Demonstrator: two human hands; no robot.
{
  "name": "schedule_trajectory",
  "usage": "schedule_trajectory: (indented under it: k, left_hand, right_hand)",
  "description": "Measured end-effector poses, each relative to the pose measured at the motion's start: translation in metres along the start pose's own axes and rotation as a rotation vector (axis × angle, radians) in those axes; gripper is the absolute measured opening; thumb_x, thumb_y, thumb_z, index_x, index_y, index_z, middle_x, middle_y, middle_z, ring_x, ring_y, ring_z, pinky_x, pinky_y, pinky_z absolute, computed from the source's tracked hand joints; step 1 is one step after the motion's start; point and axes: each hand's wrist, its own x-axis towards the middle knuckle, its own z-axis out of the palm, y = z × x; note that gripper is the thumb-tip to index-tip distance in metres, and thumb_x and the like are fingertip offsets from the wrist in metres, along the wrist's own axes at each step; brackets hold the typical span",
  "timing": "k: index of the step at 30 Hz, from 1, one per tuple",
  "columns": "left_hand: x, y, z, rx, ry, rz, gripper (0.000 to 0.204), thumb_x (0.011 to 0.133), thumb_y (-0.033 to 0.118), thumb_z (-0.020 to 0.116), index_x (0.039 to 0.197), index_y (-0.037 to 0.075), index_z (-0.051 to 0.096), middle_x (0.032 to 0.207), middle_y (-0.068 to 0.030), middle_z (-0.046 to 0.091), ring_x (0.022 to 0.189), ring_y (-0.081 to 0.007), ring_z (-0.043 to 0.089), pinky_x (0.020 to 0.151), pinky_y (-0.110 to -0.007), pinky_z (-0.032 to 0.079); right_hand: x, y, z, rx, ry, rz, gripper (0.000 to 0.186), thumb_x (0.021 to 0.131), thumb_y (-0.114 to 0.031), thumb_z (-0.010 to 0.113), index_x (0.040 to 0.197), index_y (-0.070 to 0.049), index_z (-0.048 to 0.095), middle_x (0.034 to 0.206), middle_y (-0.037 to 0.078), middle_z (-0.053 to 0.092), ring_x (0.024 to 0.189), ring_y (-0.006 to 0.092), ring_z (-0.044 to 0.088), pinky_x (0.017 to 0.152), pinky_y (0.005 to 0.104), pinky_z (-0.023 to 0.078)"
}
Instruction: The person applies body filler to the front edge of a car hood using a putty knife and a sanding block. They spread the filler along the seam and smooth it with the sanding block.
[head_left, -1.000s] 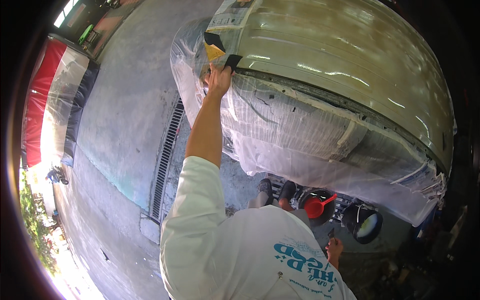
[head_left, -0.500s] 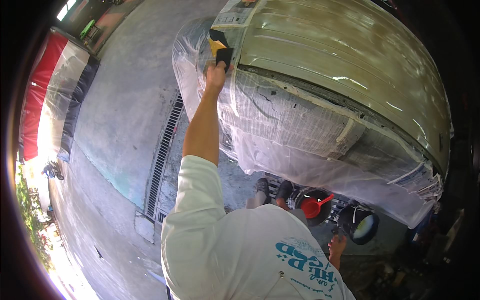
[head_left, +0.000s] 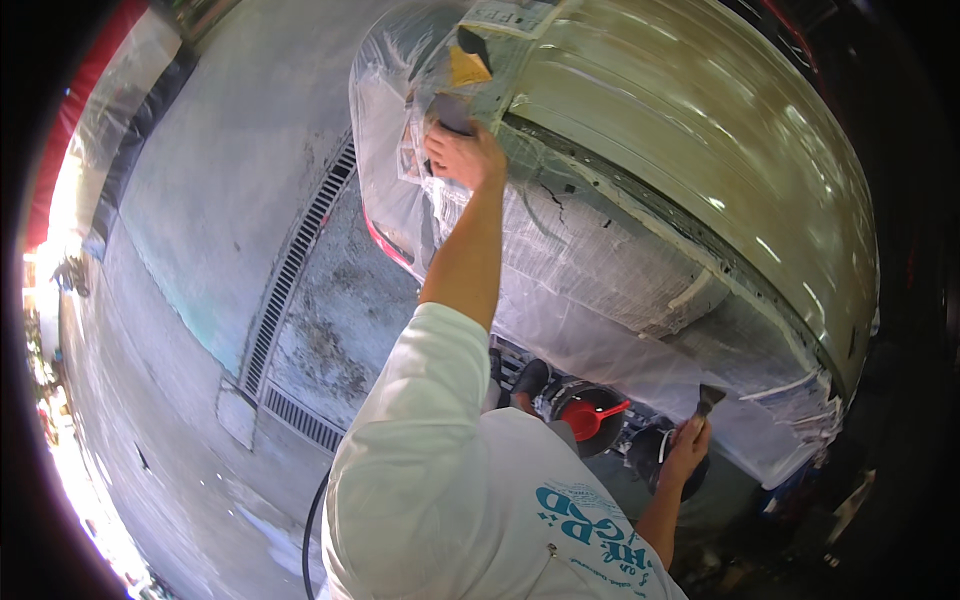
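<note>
My left hand point(head_left: 467, 155) reaches forward over the masked corner of a vehicle, fingers closed on a dark grey sheet point(head_left: 452, 113) that looks like sandpaper. Just beyond it, a yellow-and-black piece point(head_left: 468, 66), perhaps folded sandpaper, lies on the masking. Low on the right, my right hand point(head_left: 686, 446) grips a small tool with a flared dark end point(head_left: 710, 397), a scraper or brush; I cannot tell which. That hand is in front of a black bucket point(head_left: 648, 450). The ribbed beige panel point(head_left: 690, 130) of the vehicle stretches away to the right of my left hand.
Newspaper and clear plastic sheeting point(head_left: 590, 305) drape the vehicle's near side. By my feet a red dipper point(head_left: 583, 421) rests in a black tub point(head_left: 607, 440). A drain grate point(head_left: 300, 255) crosses the concrete floor on the left, and a red-and-white curtain point(head_left: 105, 110) hangs far left.
My left hand has drawn back slightly from the yellow-and-black piece, which lies apart from it. My right hand has risen from beside the bucket, bringing the flared tool into view. The view has shifted.
</note>
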Motion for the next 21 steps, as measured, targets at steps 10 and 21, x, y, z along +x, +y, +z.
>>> schedule_trajectory:
  k: [10, 21]
  left_hand:
    - [-0.017, -0.001, -0.002, -0.164, -0.033, -0.048, 0.071, 0.076, 0.008, 0.072, 0.141, 0.004, 0.044, 0.15, -0.0155, 0.046, 0.149, -0.0368, 0.034, 0.121, -0.052, 0.023]
    - [-0.015, -0.002, -0.001, -0.185, -0.057, -0.044, 0.073, 0.07, 0.0, 0.062, 0.141, 0.002, 0.045, 0.15, -0.0158, 0.047, 0.151, -0.0386, 0.031, 0.123, -0.054, 0.018]
  right_hand:
    - [0.098, -0.197, 0.277, -0.461, -0.526, -0.639, 0.054, 0.105, -0.018, 0.062, 0.154, -0.002, 0.048, 0.099, 0.01, 0.065, 0.082, 0.0173, 0.06, 0.079, 0.0312, 0.052]
    - [0.148, -0.222, 0.465, -0.653, -0.676, -0.899, 0.043, 0.102, -0.018, 0.064, 0.144, -0.012, 0.061, 0.11, 0.022, 0.075, 0.091, 0.0423, 0.072, 0.079, 0.0469, 0.058]
